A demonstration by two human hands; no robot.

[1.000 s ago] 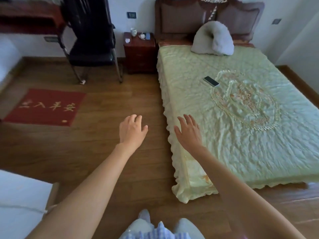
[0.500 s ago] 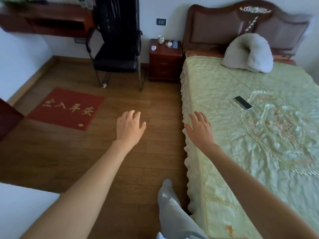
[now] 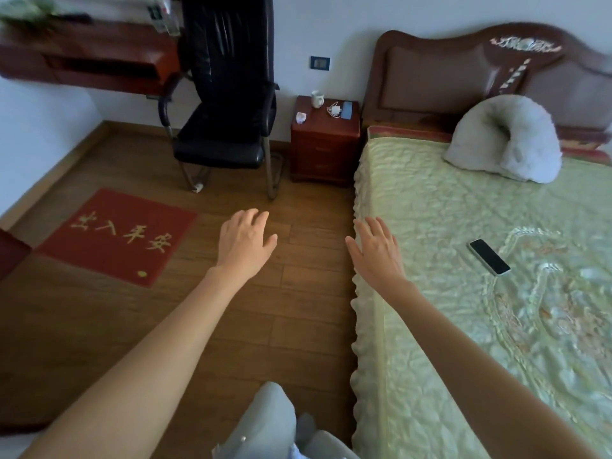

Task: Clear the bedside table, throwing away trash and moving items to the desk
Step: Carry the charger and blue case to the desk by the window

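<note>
The dark red bedside table (image 3: 324,150) stands at the far wall, between the chair and the bed. On its top sit a white mug (image 3: 316,99), a small crumpled wrapper (image 3: 300,117), a white charger with cable (image 3: 334,110) and a blue phone-like item (image 3: 347,110). The wooden desk (image 3: 99,61) hangs on the wall at upper left. My left hand (image 3: 245,238) is stretched out over the floor, empty, fingers apart. My right hand (image 3: 377,250) hovers at the bed's edge, also empty and spread. Both are far short of the bedside table.
A black office chair (image 3: 228,120) stands between the desk and the bedside table. The bed (image 3: 480,293) with green cover fills the right, a black phone (image 3: 489,256) and grey pillow (image 3: 506,137) on it. A red mat (image 3: 116,236) lies on the wooden floor.
The view has moved forward and turned left, so the bedside table, chair and desk appear nearer. Both hands stay outstretched and empty.
</note>
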